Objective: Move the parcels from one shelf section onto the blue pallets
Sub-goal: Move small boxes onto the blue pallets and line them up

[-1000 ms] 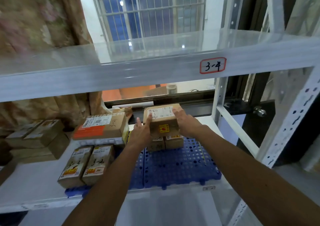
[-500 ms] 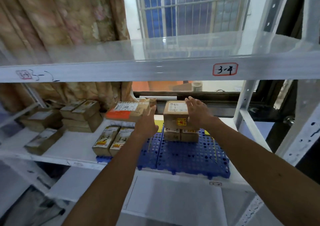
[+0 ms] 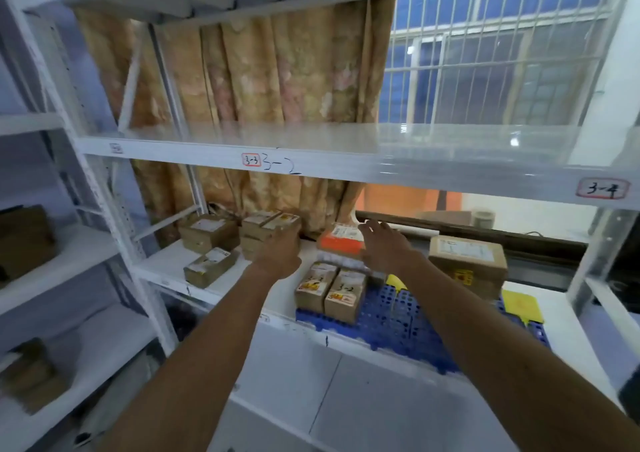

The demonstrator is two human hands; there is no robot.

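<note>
Seemingly light and rigid, the stacked parcel (image 3: 268, 223) invites a grip on opposite sides; right hand (image 3: 388, 247) fingers (image 3: 371, 225) spread, left hand (image 3: 278, 256) fingers hidden.

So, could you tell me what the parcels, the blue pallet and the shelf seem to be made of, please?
Parcels: matte brown cardboard, with paper labels stuck on. Blue pallet: probably moulded plastic, given its even colour and grid of holes. Shelf: likely painted metal; white, glossy enough to mirror the window, with punched uprights.
</note>
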